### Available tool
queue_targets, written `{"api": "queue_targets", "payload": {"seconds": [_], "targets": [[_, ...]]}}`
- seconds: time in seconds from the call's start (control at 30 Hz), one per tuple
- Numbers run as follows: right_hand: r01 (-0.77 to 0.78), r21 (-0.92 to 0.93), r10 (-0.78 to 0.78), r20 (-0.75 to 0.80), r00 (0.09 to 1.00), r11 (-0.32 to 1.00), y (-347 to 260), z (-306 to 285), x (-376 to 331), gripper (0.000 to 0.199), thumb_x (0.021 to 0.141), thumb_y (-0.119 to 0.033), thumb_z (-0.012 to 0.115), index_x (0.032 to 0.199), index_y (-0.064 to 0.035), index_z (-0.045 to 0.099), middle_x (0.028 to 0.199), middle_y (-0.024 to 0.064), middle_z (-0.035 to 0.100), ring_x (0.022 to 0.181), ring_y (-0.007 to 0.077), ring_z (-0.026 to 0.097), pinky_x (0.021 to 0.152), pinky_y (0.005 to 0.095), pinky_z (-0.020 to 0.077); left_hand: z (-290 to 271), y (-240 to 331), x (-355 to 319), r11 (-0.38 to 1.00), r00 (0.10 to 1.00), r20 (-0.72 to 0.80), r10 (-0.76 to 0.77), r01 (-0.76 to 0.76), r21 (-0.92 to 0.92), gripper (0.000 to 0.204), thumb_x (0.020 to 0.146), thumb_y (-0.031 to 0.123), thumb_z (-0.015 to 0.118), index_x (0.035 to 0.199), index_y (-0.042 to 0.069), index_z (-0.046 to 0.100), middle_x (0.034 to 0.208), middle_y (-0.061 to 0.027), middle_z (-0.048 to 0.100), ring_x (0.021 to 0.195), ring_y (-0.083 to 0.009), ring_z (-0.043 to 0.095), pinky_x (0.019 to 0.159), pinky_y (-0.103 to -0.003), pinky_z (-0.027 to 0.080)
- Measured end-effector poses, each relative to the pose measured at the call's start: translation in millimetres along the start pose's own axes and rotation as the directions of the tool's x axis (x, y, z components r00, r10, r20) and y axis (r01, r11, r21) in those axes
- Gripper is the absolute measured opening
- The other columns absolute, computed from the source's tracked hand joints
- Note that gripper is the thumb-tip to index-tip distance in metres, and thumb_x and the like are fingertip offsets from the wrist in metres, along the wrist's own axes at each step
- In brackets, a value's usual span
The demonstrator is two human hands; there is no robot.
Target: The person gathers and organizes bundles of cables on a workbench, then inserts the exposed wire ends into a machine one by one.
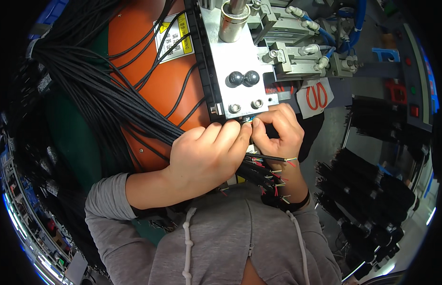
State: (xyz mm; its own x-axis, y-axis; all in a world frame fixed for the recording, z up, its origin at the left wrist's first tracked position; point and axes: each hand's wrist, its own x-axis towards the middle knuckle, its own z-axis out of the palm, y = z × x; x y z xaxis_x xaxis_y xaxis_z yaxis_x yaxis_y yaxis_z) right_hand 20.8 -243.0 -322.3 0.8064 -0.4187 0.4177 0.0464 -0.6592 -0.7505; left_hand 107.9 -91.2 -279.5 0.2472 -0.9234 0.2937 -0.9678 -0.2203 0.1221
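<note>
The fine coloured wires (253, 119) were positioned directly below the lower edge of the metal plate (244, 57), at the fingertips of both hands. The right hand (280, 130) was narrow, with thumb and index finger pinched on the wires. The left hand (209, 148) was also narrow, its fingers curled and knuckles uppermost; whether it gripped the wires as well could not be told, as its palm side was hidden.

Clearance above the fingertips was minimal: the plate edge stood just beside them. Two black ball knobs (235, 79) were mounted on the plate, higher than the hands. On the left, a bundle of black cables (131, 104) crossed the orange surface (157, 95) and reached the left hand, restricting room on that side. Cable ends with stripped coloured cores (276, 184) occupied the space below, near the right wrist.

The widest room lay to the right, where grey floor (320, 137) separated the right hand from hanging black bundles (368, 190). Red-handled scissors (317, 96) (handles toward the lower right) rested near the plate's right edge.
</note>
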Motion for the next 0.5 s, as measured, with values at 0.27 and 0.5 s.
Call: {"api": "queue_targets", "payload": {"seconds": [0.27,0.5], "targets": [[-0.508,0.352,0.474,0.185,0.861,0.786,16,1,-17,0.007,0.078,0.001,0.065,0.080,0.0000,0.058,0.075,0.0055,0.057,0.067,0.0134,0.053,0.062,0.0259,0.0429,7,-9,3,0.996,0.983,-0.169,0.070,-0.078,-0.042,0.022,0.074,0.013,0.061,0.093,0.005,0.067,0.070,0.0017,0.044,0.058,-0.0089,0.047,0.049,-0.024,0.034],[-0.196,0.199,0.194,0.031,0.981,0.960,3,2,-7,0.008,0.081,-0.001,0.067,0.083,0.0014,0.059,0.078,0.0035,0.059,0.071,0.0099,0.053,0.066,0.0228,0.0427,6,-13,2,0.984,0.988,-0.157,-0.006,-0.022,-0.177,0.032,0.068,0.006,0.063,0.100,0.003,0.069,0.077,-0.0007,0.056,0.058,-0.0129,0.053,0.053,-0.027,0.040]]}}
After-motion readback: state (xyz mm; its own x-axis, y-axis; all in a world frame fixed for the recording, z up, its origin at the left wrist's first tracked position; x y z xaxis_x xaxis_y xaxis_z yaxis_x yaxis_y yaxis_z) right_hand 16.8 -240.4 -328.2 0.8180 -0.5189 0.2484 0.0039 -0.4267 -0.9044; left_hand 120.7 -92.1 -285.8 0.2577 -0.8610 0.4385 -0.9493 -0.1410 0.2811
